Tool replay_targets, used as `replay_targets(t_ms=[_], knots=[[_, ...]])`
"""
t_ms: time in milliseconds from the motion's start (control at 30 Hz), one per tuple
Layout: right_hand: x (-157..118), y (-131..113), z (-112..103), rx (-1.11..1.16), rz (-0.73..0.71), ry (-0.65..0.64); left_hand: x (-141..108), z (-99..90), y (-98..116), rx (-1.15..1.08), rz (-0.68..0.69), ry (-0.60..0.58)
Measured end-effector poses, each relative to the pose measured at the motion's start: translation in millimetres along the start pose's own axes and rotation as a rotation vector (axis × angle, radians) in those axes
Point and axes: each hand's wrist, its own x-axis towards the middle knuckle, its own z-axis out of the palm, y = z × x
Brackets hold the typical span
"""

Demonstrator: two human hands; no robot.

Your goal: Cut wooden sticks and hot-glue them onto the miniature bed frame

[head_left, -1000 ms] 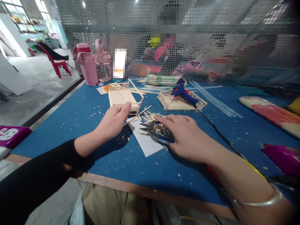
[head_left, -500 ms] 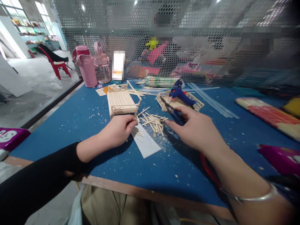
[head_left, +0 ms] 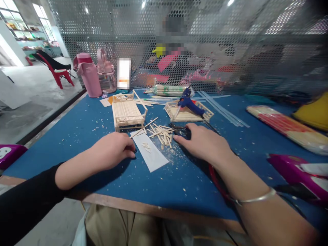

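My left hand hovers over or rests on the blue table, left of a white paper strip. Its fingers are loosely bent, with a small gap at the thumb and nothing visible in them. My right hand is closed around pliers, whose dark jaws point left; a red handle shows below the wrist. By the jaws lies a pile of short wooden sticks. A few tiny stick pieces lie on the paper. Beyond my left hand stands a small bed-like frame of wooden sticks.
A blue glue gun lies on a second stick frame. Clear glue sticks and packs of sticks lie behind and right. A pink flask and bottle stand back left, before a perforated metal screen.
My left hand has drawn back left, off the paper and away from the small pieces. The pliers' jaws have come down from the second frame's edge toward the stick pile. The view has shifted slightly.
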Motion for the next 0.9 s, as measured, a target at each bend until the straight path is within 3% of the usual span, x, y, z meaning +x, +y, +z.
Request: replay_targets(t_ms=[233,333,433,567,700,767,900], knots=[[1.4,-1.9,7.6,-0.033,-0.089,0.103,1.8,8.9,1.6,0.005,0.001,0.029],[-0.6,-2.0,5.2,0.072,-0.126,0.244,6.0,7.5,7.0,-0.03,0.024,0.106],[-7.8,-7.4,0.8,0.27,-0.333,0.361,13.8,14.1,15.4,-0.082,0.176,0.136],[-18.4,-16.9,-0.5,0.367,-0.65,0.195,21.9,29.9,23.1,-0.097,0.332,0.091],[-21.4,-19.4,4.9,0.349,-0.68,0.084,19.8,30.4,18.3,-0.15,0.212,0.186],[-21.7,-17.7,6.2,0.393,-0.651,0.167,17.1,25.5,11.7,-0.157,0.134,0.255],[-21.9,-10.3,-5.9,0.48,-0.515,0.503,14.4,18.8,-0.6,-0.103,0.091,0.276]])
